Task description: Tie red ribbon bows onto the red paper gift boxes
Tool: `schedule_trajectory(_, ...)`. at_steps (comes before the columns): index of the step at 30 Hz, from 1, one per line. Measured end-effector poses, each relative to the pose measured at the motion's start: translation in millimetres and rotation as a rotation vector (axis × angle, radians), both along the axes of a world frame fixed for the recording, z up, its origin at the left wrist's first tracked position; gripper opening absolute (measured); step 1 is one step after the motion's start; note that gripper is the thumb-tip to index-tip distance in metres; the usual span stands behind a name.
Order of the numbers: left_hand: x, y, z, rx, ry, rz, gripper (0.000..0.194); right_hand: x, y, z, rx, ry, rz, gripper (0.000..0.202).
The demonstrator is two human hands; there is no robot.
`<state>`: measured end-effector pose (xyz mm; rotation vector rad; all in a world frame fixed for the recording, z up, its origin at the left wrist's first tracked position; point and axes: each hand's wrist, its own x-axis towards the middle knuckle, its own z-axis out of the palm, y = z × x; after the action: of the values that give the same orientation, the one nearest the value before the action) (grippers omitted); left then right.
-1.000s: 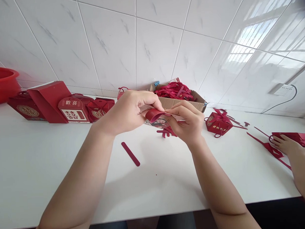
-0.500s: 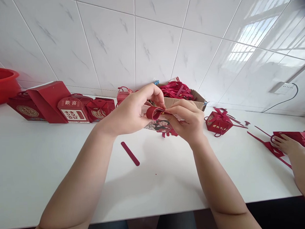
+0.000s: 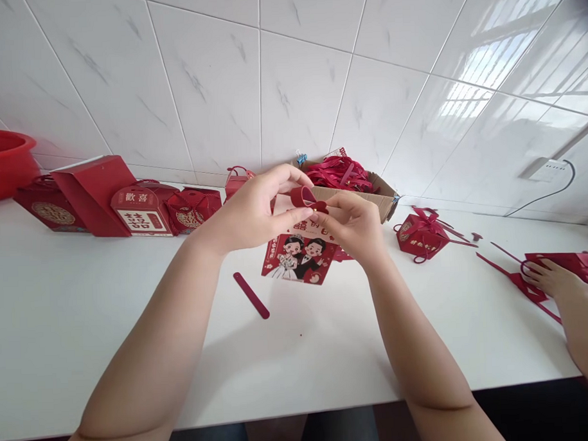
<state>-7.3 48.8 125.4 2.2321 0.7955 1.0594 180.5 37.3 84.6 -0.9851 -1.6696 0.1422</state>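
A red paper gift box (image 3: 300,262) with a cartoon bride and groom on its front is held up above the white table, its front tilted. On top of it curls a dark red strap (image 3: 300,196) in a loop, with a small gold-coloured stud (image 3: 315,211) by its end. My left hand (image 3: 258,212) is closed on the strap, thumb tip beside the stud. My right hand (image 3: 354,223) pinches the strap at the stud from the other side. The fingers partly cover the box top. A flat loose strap (image 3: 251,296) lies below my left hand.
Behind my hands stands a cardboard box (image 3: 383,204) full of red straps. Finished red boxes (image 3: 142,210) line the wall at left, near a red basin (image 3: 7,163). At right are a ribboned box (image 3: 422,235) and another person's hand (image 3: 556,279) on red packaging.
The gift box has tipped so its cartoon front now faces me. The strap loop has risen slightly, and my left thumb has moved in against the stud.
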Motion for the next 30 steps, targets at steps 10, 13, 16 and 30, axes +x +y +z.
schedule_trajectory(10, 7.7, 21.6, -15.6, 0.08, 0.207, 0.081, 0.022, 9.1, 4.7, -6.0, -0.533, -0.131, 0.216, 0.016)
schedule_trajectory(13, 11.3, 21.9, -18.2, 0.086, 0.185, 0.074, 0.021, 11.0, 4.1, -4.7, -0.546, -0.157, 0.235, 0.015)
schedule_trajectory(16, 13.6, 21.8, -19.3, 0.104, 0.148, 0.079, 0.02, 11.8, 5.5, -4.7, -0.534, -0.153, 0.22, 0.012)
schedule_trajectory(30, 12.5, 22.7, -19.7, 0.056, 0.087, 0.088, 0.029, 10.5, 10.9, -7.9, -0.589, -0.043, 0.336, 0.019)
